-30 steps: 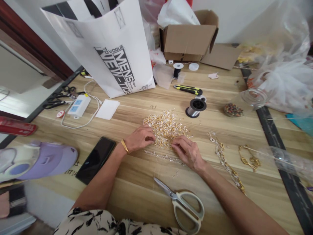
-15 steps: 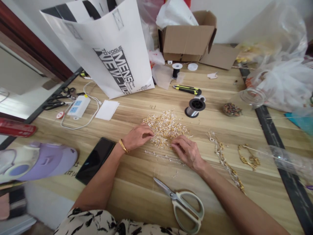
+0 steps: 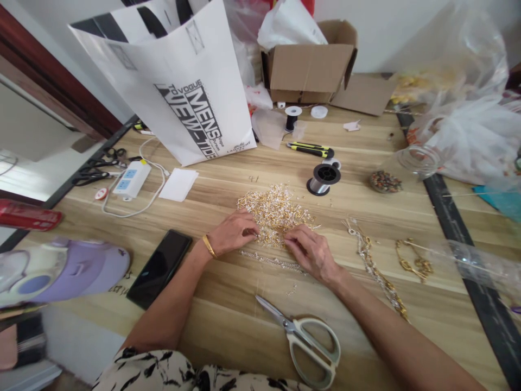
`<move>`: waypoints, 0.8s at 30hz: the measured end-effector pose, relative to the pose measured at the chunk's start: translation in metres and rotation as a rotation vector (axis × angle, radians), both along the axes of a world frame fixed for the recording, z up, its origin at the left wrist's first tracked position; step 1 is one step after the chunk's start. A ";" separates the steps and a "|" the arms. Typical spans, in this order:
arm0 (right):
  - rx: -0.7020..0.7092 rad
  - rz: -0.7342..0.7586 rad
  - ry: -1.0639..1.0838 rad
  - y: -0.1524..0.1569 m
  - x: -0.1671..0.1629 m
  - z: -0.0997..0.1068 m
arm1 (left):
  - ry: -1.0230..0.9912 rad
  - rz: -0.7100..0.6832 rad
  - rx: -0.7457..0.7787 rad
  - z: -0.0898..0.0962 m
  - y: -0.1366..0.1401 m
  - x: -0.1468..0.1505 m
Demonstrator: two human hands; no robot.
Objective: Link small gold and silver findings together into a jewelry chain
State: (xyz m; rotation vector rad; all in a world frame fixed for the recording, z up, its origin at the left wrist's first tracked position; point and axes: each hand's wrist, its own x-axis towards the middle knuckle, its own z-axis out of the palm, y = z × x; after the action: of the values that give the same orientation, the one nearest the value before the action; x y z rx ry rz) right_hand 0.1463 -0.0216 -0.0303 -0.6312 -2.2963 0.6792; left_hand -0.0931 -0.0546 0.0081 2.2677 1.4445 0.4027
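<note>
A loose heap of small gold and silver jewellery pieces (image 3: 274, 209) lies on the wooden table. My left hand (image 3: 235, 231), with a gold bangle (image 3: 209, 246) at its wrist, rests at the heap's left edge, thumb and fingers pinched together. At the right edge, my right hand (image 3: 311, 250) has its fingers curled in a pinch too. Whatever either hand holds is too small to make out. Just below the heap a silver chain (image 3: 271, 260) runs across, its right end reaching under my right hand. Scissors (image 3: 301, 336) with pale handles lie closer to me.
Gold and silver chains (image 3: 376, 271) lie to the right. Behind the heap are a wire spool (image 3: 323, 179), a utility knife (image 3: 310, 149) and a jar of beads (image 3: 386, 181). A black phone (image 3: 159, 269), a power strip (image 3: 132, 178) and a white bag (image 3: 175, 92) stand leftward.
My left hand has shifted slightly down and to the right along the heap's edge. My right hand stays almost where it was, still pinched.
</note>
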 end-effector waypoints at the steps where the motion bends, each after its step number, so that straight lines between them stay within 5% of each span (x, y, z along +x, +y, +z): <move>1: -0.001 0.001 -0.001 0.000 0.000 0.000 | -0.002 -0.004 0.003 0.000 0.000 0.001; 24: -0.006 0.014 0.014 0.001 0.001 -0.001 | -0.034 -0.022 0.006 0.003 0.000 0.002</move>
State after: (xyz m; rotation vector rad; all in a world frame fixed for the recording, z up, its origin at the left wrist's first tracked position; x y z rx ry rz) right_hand 0.1471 -0.0209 -0.0312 -0.6121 -2.2879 0.6957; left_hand -0.0911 -0.0548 0.0113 2.2683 1.4024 0.4365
